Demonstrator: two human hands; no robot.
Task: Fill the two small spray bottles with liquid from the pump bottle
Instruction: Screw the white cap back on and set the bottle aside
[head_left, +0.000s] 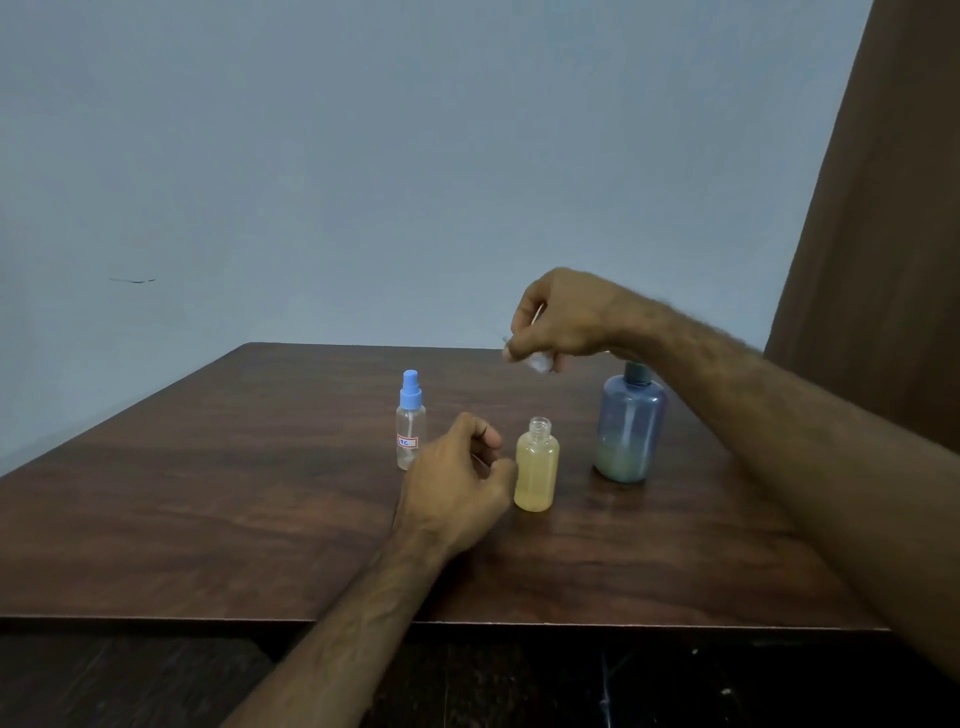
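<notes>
While upright and uncapped, the filled spray bottle (536, 467) points its neck straight up.

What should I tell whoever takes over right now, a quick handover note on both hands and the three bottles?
Left hand: loosely curled beside the uncapped small bottle, holding nothing.
Right hand: raised over the table, fingers pinching a small clear piece, probably that bottle's spray top.
Done: uncapped bottle looks nearly full of yellowish liquid.
Left: cap it; the blue-capped spray bottle looks empty, still closed. Pump bottle stands at right.
</notes>
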